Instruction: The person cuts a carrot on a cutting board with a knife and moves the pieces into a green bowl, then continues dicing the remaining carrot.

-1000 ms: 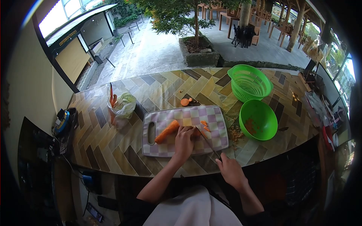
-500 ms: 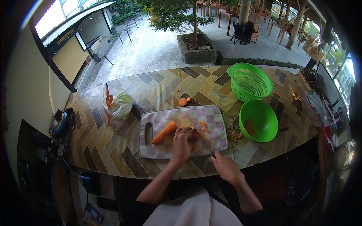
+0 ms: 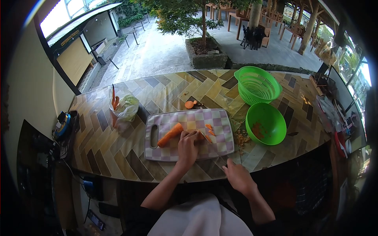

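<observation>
Left hand [image 3: 188, 148] pins a carrot piece [image 3: 199, 135]; right hand [image 3: 237, 175] holds the knife [image 3: 226, 166].
We have the left fingers bunched together, pressing the mostly hidden piece onto the checkered cutting board [image 3: 223, 148]. Our right fingers are clamped around the knife's handle off the board's near edge; blade hard to make out. Larger carrot [image 3: 170, 135] lies left of the piece, orange strips [image 3: 211, 133] right of it, green bowl [image 3: 275, 121] beyond the board's right edge.

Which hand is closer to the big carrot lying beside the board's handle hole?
Left. The left hand is just right of the big carrot; the right hand is farther right, beyond the near edge of the cutting board.
</observation>
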Available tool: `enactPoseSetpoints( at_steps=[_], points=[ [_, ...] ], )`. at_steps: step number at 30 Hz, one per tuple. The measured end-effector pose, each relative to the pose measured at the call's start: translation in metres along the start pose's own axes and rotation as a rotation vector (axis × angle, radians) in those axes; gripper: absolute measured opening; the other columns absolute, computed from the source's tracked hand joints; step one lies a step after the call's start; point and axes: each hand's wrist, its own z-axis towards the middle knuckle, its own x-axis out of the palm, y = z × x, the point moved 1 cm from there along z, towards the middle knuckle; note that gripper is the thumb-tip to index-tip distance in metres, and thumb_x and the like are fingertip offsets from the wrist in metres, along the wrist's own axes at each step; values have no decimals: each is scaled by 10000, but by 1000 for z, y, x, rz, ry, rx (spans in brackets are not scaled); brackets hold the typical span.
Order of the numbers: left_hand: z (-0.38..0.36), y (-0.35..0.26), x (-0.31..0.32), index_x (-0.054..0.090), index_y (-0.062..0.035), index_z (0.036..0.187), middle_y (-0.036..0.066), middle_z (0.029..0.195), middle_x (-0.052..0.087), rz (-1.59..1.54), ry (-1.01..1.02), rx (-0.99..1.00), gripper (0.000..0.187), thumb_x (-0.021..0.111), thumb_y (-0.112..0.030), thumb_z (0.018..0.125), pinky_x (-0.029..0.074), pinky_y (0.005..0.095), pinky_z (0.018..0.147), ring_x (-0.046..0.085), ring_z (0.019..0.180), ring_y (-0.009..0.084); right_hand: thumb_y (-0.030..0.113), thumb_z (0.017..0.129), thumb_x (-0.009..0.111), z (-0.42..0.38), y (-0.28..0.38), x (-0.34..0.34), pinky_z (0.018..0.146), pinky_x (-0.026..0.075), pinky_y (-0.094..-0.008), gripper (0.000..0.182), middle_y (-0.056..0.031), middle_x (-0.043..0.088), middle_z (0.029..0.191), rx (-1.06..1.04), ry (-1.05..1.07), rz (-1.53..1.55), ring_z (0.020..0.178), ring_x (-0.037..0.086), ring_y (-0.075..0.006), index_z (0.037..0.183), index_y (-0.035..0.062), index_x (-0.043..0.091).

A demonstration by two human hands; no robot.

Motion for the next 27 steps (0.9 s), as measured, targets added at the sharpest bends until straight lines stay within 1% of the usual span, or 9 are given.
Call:
enactPoseSetpoints(
  at_steps=[2, 5, 8, 11, 14, 17, 20, 23, 27],
  points=[
    [-1, 2, -1, 710, 8, 1136, 135, 1145, 704, -2, 2, 0, 399, 639, 45, 745, 498, 374, 919, 588, 1047, 327, 297, 1020, 481, -1, 0, 1, 727, 454, -597, 312, -309, 630, 774, 3, -25, -5, 831, 606, -523, 1032, -14, 462],
    [0, 1, -3, 713, 5, 1132, 135, 1138, 706, 5, 15, -19, 397, 643, 44, 743, 502, 378, 901, 588, 1030, 330, 292, 1019, 484, 6, 3, 6, 707, 456, -593, 305, -311, 625, 756, -54, -74, 37, 805, 609, -516, 1023, -13, 467],
    [0, 7, 2, 715, 5, 1125, 136, 1133, 707, 6, -5, 9, 392, 641, 45, 742, 504, 383, 884, 588, 1014, 333, 290, 1018, 488, 9, 7, 14, 688, 460, -591, 302, -309, 624, 748, -59, -97, 43, 780, 613, -509, 1021, -12, 470],
    [1, 1, -2, 715, 7, 1123, 138, 1103, 711, -2, 19, 0, 382, 632, 49, 752, 507, 383, 871, 588, 1006, 332, 282, 1016, 494, 9, 8, 15, 679, 464, -589, 297, -304, 631, 758, -58, -90, 38, 774, 614, -510, 1028, -14, 471],
    [1, 3, -1, 722, -2, 1105, 126, 1087, 711, 27, 12, 16, 344, 639, 33, 773, 512, 379, 855, 590, 1000, 325, 294, 1023, 481, 10, 10, 19, 672, 506, -561, 294, -261, 656, 749, -57, -109, -63, 739, 647, -474, 997, 2, 480],
    [2, 1, -1, 744, -64, 1064, 60, 1092, 715, 105, 19, 14, 312, 664, 4, 771, 503, 357, 852, 579, 937, 299, 287, 1023, 478, 10, 14, 16, 687, 507, -562, 289, -267, 658, 761, -39, -63, -63, 766, 651, -472, 1021, -2, 485],
    [4, -3, -4, 752, -61, 1033, 49, 1093, 712, 94, 55, 4, 269, 663, -4, 785, 505, 355, 846, 584, 947, 293, 261, 1014, 502, 16, 9, 11, 718, 469, -594, 288, -309, 642, 804, -12, 12, 30, 826, 616, -516, 1063, -20, 473],
    [2, 1, 2, 758, -62, 1013, 48, 1082, 712, 65, 1, 5, 242, 658, -13, 798, 506, 357, 845, 588, 954, 289, 259, 1017, 493, 25, 9, 10, 739, 470, -593, 289, -313, 645, 832, -2, 45, 61, 860, 614, -516, 1074, -23, 470],
    [1, 5, 4, 757, -65, 1026, 56, 1074, 714, 51, 9, -12, 254, 663, -20, 795, 505, 361, 861, 590, 959, 291, 262, 1015, 489, 44, 21, 14, 753, 489, -582, 282, -299, 658, 851, 8, 29, 4, 868, 633, -500, 1084, -11, 473]
  ],
)
